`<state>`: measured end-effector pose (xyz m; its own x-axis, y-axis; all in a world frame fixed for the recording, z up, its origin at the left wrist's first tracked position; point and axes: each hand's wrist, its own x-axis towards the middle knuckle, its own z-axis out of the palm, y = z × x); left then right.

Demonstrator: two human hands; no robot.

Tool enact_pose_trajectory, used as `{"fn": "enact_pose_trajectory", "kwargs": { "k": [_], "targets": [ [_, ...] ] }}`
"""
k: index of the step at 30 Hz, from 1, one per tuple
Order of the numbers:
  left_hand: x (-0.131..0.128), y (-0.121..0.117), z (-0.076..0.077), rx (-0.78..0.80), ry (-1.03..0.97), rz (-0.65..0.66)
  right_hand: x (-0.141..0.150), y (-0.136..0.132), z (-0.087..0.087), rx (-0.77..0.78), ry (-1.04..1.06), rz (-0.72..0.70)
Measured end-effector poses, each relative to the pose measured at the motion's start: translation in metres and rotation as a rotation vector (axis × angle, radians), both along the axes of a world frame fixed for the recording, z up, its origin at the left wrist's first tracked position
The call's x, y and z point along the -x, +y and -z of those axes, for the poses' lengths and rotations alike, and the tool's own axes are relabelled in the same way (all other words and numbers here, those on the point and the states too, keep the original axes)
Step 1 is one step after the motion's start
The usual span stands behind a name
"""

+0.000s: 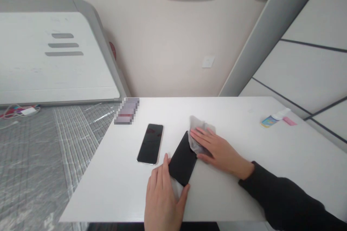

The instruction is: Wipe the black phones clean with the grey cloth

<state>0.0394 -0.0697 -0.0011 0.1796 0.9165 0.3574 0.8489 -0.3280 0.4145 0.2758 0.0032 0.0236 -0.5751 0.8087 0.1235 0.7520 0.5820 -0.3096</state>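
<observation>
Hands both on one black phone point(182, 160), lying face-up and angled near the desk's point(244, 195) front edge. Left hand point(162, 196): thumb and forefinger bracket the near end of the phone, the grip spread and pressing flat rather than pinching; judged to pin the phone so it does not slide. Right hand point(217, 149): fingers extended and held together, pressing a crumpled white wipe point(199, 135) onto the far end of the screen; palm low, dark sleeve trailing back to the right. Second phone point(150, 143) lies just beside, to the left, screen dark, not touched. Small spray bottle point(273, 118) lies well apart at the far right of the desk.
</observation>
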Motion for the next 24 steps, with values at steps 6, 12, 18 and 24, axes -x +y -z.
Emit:
{"fn": "enact_pose_trajectory", "kwargs": {
  "k": [6,12,18,24],
  "targets": [
    [0.005,0.001,0.004,0.032,0.016,0.050,0.008,-0.020,-0.001,0.130,0.012,-0.328],
    [0.008,0.000,0.005,0.008,0.031,0.033,0.018,-0.011,-0.002,0.089,0.093,-0.218],
    [0.007,0.001,0.003,0.028,-0.008,0.010,0.024,-0.010,-0.008,0.102,0.069,-0.076],
    [0.007,0.001,0.001,0.013,0.015,0.020,0.014,-0.006,-0.006,0.179,0.094,-0.296]
  ]
}}
